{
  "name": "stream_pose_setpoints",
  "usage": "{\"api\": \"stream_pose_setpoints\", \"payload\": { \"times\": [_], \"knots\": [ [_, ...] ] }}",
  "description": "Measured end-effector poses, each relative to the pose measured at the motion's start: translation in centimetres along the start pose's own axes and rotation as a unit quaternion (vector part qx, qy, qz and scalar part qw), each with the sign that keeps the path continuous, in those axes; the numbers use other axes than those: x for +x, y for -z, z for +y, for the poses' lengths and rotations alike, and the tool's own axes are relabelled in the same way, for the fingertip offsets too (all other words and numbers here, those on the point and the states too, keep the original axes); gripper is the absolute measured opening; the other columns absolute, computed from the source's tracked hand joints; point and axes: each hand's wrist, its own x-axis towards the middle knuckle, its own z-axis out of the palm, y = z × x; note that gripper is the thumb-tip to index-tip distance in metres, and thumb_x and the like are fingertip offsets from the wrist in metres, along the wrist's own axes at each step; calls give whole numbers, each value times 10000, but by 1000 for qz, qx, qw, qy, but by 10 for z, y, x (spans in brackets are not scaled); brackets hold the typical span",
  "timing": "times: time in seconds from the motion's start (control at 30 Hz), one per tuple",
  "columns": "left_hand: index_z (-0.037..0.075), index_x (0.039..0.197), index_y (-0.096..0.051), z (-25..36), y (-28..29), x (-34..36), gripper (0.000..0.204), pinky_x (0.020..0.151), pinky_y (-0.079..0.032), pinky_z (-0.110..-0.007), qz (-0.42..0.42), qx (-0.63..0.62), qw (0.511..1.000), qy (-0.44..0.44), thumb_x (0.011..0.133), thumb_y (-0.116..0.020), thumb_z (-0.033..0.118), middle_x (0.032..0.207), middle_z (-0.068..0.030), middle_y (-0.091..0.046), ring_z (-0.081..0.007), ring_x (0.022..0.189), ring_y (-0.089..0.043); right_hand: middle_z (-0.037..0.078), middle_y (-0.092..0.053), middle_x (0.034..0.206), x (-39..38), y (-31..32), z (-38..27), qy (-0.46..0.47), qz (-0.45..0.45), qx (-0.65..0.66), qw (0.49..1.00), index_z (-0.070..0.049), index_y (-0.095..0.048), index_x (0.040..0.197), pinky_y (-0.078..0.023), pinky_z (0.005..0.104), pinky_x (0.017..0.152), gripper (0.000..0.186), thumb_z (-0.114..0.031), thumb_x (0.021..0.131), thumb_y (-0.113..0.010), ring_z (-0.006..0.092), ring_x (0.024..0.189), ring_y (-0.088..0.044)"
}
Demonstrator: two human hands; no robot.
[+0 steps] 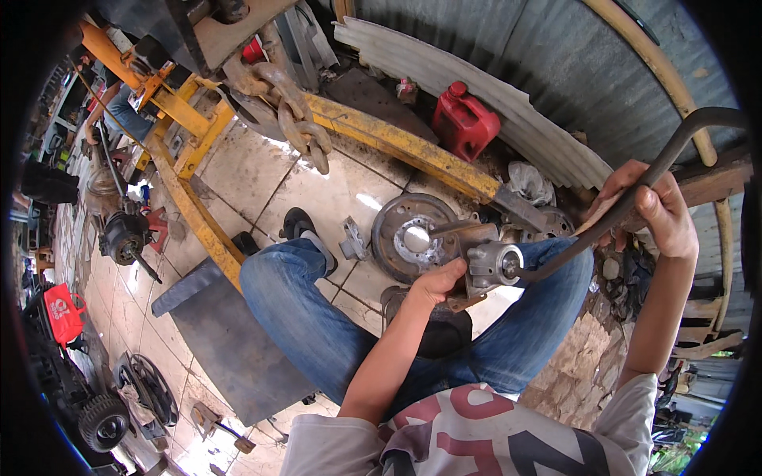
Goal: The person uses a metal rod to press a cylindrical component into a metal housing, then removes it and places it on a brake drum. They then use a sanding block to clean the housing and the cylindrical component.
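I sit with my knees apart, working between them. My left hand (441, 281) is closed on a silver metal cylinder housing (486, 265), thumb along its near side. The round end of the housing faces right. Up at the right, my right hand (665, 208) is wrapped round a thick dark bent hose or bar (591, 236); I cannot tell which. Its lower end meets the bore of the housing, and its upper end curves off past my hand. Just beyond lies a round rusty brake backing plate (386, 238) on the tiles, with a small metal bracket (354, 239) beside it.
A yellow hoist frame (397, 143) spans the floor ahead, a rusty chain (295, 119) hanging over it. Behind stands a red fuel can (465, 120) by corrugated sheets. A dark mat (238, 341) lies at left; farther left are axle parts (123, 238) and another person (127, 111).
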Motion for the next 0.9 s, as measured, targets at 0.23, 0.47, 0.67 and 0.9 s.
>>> {"api": "stream_pose_setpoints", "payload": {
  "times": [0.23, 0.47, 0.67, 0.9],
  "knots": [
    [-7, 1397, -388, 54, -39, -16, 890, 1046, -372, -329, 120, 194, 972, -49, 797, -704, 569, 1316, -158, -533, -230, 1233, -493, 143, -640, 1018, -3, 35, 61, -38, 137, 50, 989, 15, -524, 1216, -495, 247, 430, 516, -442, 980, -477, 176, 682, -665],
    [-40, 1320, -468, 127, -66, -43, 714, 999, -418, -358, 356, 431, 824, -95, 818, -743, 386, 1250, -199, -586, -275, 1169, -549, 70, -656, 994, -8, -35, 156, -174, 34, 44, 983, -59, -541, 1291, -517, 270, 556, 430, -334, 961, -553, 133, 775, -645],
    [3, 1078, -654, 153, -70, -39, 475, 895, -495, -385, 453, 668, 590, 24, 783, -750, 363, 1068, -195, -669, -309, 1020, -645, 87, -682, 1034, -6, -106, 187, -194, -226, 44, 953, -44, -548, 1281, -539, 278, 606, 472, -383, 953, -569, 146, 828, -684],
    [10, 1021, -654, 145, -66, -51, 516, 891, -500, -435, 463, 760, 451, 68, 713, -775, 406, 1016, -193, -656, -352, 984, -632, 119, -693, 924, -15, -101, 196, -189, -198, 3, 962, -40, -603, 1195, -524, 341, 721, 435, -388, 934, -584, 187, 786, -671]
  ]
}}
